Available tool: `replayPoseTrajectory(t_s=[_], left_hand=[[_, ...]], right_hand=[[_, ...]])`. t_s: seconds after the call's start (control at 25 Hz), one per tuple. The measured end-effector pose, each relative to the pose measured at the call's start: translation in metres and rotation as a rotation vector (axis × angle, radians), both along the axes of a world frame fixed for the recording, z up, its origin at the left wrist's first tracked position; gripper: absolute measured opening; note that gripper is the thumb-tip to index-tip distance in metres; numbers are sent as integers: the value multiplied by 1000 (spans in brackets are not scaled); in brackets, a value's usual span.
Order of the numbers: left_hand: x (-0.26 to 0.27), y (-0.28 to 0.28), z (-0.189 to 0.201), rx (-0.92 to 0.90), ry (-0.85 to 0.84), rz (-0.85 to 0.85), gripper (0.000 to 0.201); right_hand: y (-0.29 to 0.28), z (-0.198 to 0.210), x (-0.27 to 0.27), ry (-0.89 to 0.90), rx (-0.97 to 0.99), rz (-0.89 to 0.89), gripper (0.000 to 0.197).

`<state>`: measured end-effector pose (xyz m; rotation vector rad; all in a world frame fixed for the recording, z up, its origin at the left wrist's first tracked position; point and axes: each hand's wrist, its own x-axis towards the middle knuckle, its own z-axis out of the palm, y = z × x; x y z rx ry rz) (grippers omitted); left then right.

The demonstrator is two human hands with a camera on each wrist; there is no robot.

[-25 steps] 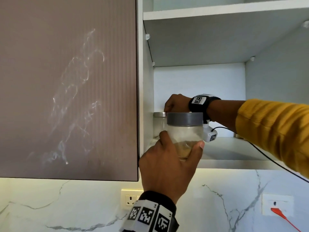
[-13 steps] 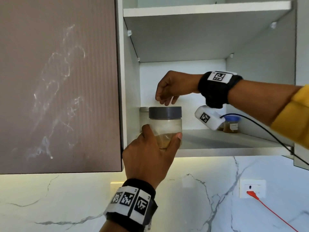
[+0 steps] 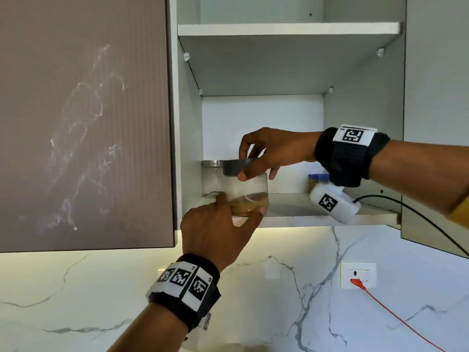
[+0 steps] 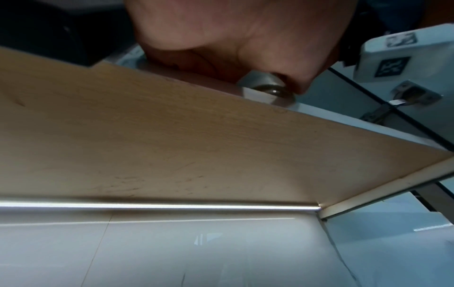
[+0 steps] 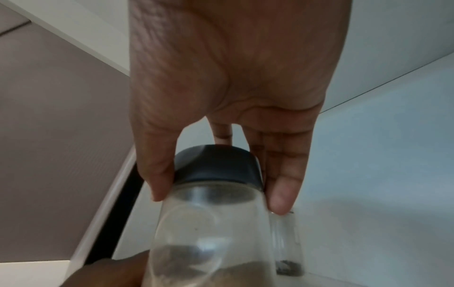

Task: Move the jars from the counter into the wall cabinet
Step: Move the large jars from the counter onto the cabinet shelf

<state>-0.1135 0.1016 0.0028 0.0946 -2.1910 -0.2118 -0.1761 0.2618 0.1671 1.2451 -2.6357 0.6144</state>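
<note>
**A:** Your right hand (image 3: 275, 151) comes over the top of the grey-lidded jar (image 3: 247, 191), thumb and fingers curled round the grey lid (image 5: 216, 165). Your left hand (image 3: 215, 232) cups the same jar from below, thumb on one side of the glass and fingertips on the other. So both hands grip one jar.

**B:** Where is the jar against the bottom shelf (image 3: 317, 219)?

**A:** At its front edge, near the cabinet's left wall, tilted with the lid leaning left. I cannot tell whether its base touches the shelf or hangs just above it. Brown contents lie in its lower part.

**B:** How far along do you judge me?

**A:** Partway. A steel-lidded jar (image 3: 212, 179) already stands on that shelf, just behind the one you hold, and a small blue-lidded jar (image 3: 317, 182) stands well to the right of it, near the back. The one in your hands is not yet set down, I'd say.

**B:** And what's left?

**A:** That I can't say: the counter is cut off, with only blurred pale shapes at the bottom edge of the head view. The left wrist view mostly shows the shelf's underside, and the blue-lidded jar is half hidden behind your right wristband
</note>
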Motion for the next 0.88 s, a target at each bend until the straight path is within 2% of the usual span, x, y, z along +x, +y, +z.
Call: replayPoseTrajectory(t_s=[0.24, 0.48, 0.72, 0.88], left_hand=[[1, -2, 1, -155, -106, 68, 82], [-5, -7, -3, -189, -123, 77, 95], [-6, -9, -3, -206, -114, 75, 92], [-7, -9, -4, -208, -86, 81, 92]], right_hand=[[8, 0, -47, -6, 46, -145, 51], [-10, 8, -99, 122, 190, -303, 48], [-46, 16, -133, 229, 350, -341, 42], [-65, 17, -149, 291, 381, -363, 41]])
